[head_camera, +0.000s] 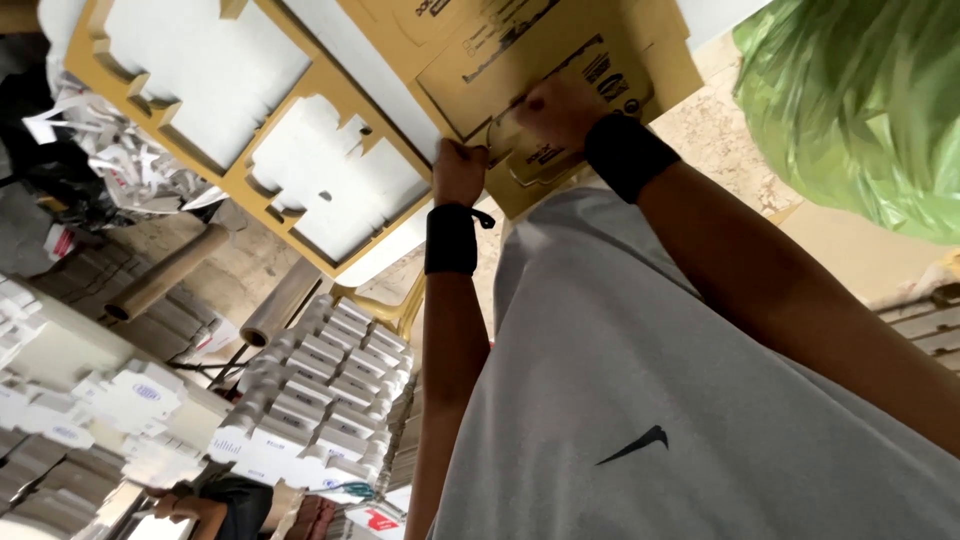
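My left hand (458, 172) and my right hand (557, 110) both grip a brown cardboard sheet (520, 45) with dark print and die-cut lines, near its lower edge. Each wrist wears a black band. The left hand pinches the edge of the sheet, and the right hand's fingers press on a printed cut-out shape beside it. My grey shirt (640, 380) fills the space between my arms.
A brown cardboard frame with box-shaped holes punched out (235, 175) lies left of the sheet. Stacks of white die-cut box blanks (320, 400) and two cardboard tubes (165, 272) sit lower left. A green plastic bag (860, 100) is upper right. Another person's arm (205, 505) shows at the bottom left.
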